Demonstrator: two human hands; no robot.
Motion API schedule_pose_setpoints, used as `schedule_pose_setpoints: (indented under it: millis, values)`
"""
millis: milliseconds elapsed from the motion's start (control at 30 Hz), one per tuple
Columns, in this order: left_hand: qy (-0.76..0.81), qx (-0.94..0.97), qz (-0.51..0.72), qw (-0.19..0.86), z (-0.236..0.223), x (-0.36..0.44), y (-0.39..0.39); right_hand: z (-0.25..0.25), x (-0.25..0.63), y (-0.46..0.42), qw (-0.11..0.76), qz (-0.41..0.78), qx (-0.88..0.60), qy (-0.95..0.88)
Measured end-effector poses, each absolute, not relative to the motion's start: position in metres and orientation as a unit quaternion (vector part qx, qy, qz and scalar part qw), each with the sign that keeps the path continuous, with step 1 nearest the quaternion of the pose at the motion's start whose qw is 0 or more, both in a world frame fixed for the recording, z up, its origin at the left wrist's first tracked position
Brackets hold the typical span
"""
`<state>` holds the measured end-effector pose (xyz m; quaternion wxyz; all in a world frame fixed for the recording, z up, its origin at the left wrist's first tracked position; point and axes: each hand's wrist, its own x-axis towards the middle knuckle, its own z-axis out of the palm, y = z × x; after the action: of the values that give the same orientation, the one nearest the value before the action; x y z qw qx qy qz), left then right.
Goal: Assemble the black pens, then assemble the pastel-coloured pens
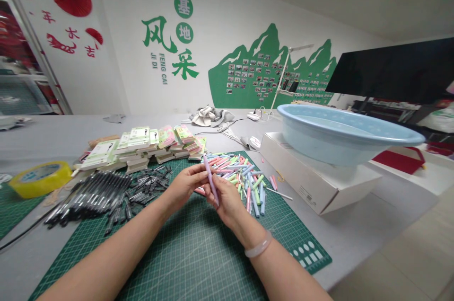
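Between both hands I hold a slim lilac pen (210,178), tilted with its upper end away from me. My left hand (189,183) pinches it near the upper part, and the fingers of my right hand (227,197) close round its lower part. Under and beyond the hands, a loose heap of pastel pen parts (244,173) in pink, blue, green and lilac lies on the green cutting mat (191,253). Left of my hands are black pens (95,194) in a row, with smaller black pen caps (151,182) scattered beside them.
Stacked small boxes (138,142) stand behind the black pens. A roll of yellow tape (40,179) lies at far left. On the right, a light blue basin (340,135) rests on a white carton (312,178). Crumpled cloths (211,115) and a cable lie at the back.
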<state>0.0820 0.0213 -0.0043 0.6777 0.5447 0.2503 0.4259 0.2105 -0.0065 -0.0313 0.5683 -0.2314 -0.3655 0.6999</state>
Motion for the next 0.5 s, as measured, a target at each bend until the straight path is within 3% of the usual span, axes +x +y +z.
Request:
schedule_pose_setpoints:
  millis: [500]
  values:
    - [0.254, 0.541, 0.429, 0.677, -0.0066, 0.0831, 0.0200, -0.0321, 0.2111, -0.0065, 0.580, 0.707, -0.222, -0.337]
